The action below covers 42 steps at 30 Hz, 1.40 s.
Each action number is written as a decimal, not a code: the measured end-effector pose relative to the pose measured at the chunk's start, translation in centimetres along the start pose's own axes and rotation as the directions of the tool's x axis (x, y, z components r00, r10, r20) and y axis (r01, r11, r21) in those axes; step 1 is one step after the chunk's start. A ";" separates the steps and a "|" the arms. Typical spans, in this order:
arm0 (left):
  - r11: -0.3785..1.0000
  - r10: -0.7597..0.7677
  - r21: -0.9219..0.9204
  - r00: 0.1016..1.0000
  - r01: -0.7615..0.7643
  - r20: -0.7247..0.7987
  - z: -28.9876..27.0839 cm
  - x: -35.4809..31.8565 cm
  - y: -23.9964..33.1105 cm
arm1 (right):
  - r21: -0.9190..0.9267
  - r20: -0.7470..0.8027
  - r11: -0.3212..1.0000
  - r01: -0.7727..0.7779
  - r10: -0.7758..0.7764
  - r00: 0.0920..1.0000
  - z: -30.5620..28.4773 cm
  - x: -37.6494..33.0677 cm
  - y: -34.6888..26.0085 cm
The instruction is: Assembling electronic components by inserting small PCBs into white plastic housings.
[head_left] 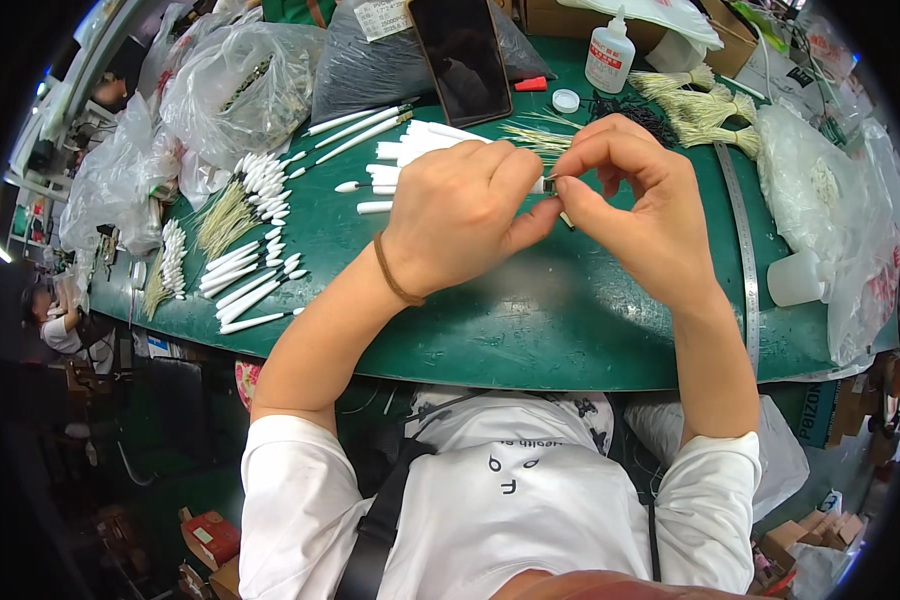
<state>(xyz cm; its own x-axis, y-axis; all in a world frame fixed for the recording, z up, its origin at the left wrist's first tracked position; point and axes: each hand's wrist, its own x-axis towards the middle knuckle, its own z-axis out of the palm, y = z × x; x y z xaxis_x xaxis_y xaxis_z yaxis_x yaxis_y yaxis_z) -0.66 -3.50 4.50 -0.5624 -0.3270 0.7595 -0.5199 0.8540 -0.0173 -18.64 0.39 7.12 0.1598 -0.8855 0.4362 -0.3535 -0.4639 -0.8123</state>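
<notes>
Both of my hands meet above the green table, fingertips almost touching. My left hand (460, 210) is closed, with the short end of a white tube (540, 186) showing between its thumb and forefinger. At that end my right hand (630, 195) pinches with thumb and forefinger; what lies between them is too small to make out. Beside the left hand is a pile of white tubes (420, 145). A white bulb-shaped tip (347, 187) sticks out left of that hand; I cannot tell whether it belongs to the held tube. Thin pale wires (535, 135) lie behind the fingers.
Left on the table (450, 345) are bunches of white-tipped wires (225, 220) and finished-looking tubes (250, 300). Behind stand a phone (460, 60) and a glue bottle (610, 55). At right are wire bundles (710, 115), a steel ruler (740, 240), a cup (795, 278) and plastic bags (850, 220).
</notes>
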 end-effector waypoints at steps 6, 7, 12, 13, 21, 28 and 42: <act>0.999 -0.014 0.029 1.000 0.013 0.025 0.0 0.0 0.0 | -0.298 -0.129 0.913 0.277 -0.326 0.936 1.0 -0.3 0.1; 0.999 -0.013 0.037 0.999 0.012 0.030 0.0 0.0 0.0 | -0.298 -0.128 0.913 0.277 -0.326 0.937 1.0 -0.3 0.1; 0.997 -0.035 0.073 0.999 0.032 0.035 0.0 0.1 0.1 | -0.542 -0.121 0.702 0.462 -0.609 0.784 1.6 -0.2 0.1; 0.996 -0.052 0.070 0.998 0.050 0.035 -0.1 0.1 0.2 | -0.550 -0.128 0.693 0.466 -0.622 0.773 1.8 -0.2 0.2; 0.994 -0.097 0.055 0.995 0.095 0.031 -0.3 0.1 0.2 | -0.395 -0.195 0.844 0.362 -0.462 0.865 1.9 -0.5 0.0; 0.993 -0.086 0.083 0.996 0.088 -0.027 -0.1 0.0 0.1 | -0.541 -0.161 0.728 0.422 -0.582 0.797 2.5 -0.7 0.0; 0.990 0.016 0.138 0.996 -0.004 -0.089 -0.3 0.1 -0.3 | -0.410 -0.131 0.830 0.377 -0.463 0.877 2.2 -0.8 -0.5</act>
<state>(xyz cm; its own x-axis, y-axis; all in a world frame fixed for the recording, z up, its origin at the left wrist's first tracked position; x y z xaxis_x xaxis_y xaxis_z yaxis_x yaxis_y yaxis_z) -0.38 -3.71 4.74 -0.5112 -0.2758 0.8140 -0.6016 0.7912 -0.1098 -16.55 1.29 6.27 0.1828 -0.5581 0.8094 -0.6115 -0.7092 -0.3509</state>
